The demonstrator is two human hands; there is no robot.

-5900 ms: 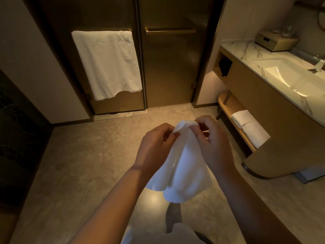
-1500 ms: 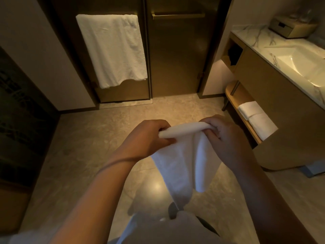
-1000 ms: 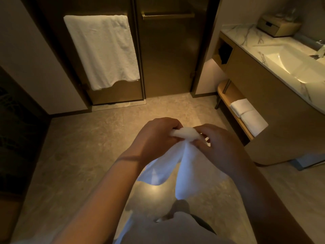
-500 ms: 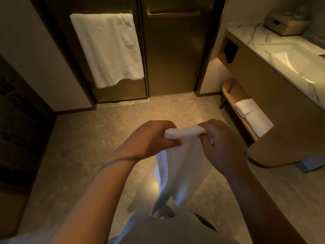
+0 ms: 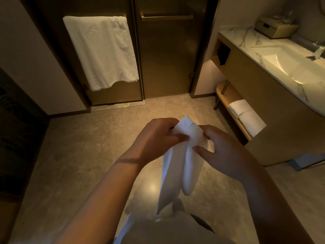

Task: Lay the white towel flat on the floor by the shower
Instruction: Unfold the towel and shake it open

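Observation:
I stand over the bathroom floor holding a small white towel (image 5: 175,166) in front of me. My left hand (image 5: 156,136) pinches its top edge from the left. My right hand (image 5: 221,150) grips the same bunched top from the right, thumb against the cloth. The towel hangs down in folded layers, well above the stone floor (image 5: 98,141). The dark glass shower doors (image 5: 165,55) stand straight ahead, beyond the open floor.
A larger white towel (image 5: 102,51) hangs on the left shower door's bar. A vanity with a marble top and sink (image 5: 284,62) stands on the right. Two folded white towels (image 5: 246,115) lie on its low wooden shelf. A dark wall panel lines the left.
Half a second ago the top edge was stretched between my hands. Now my hands are close together, the top bunches into a peak and the towel hangs narrower.

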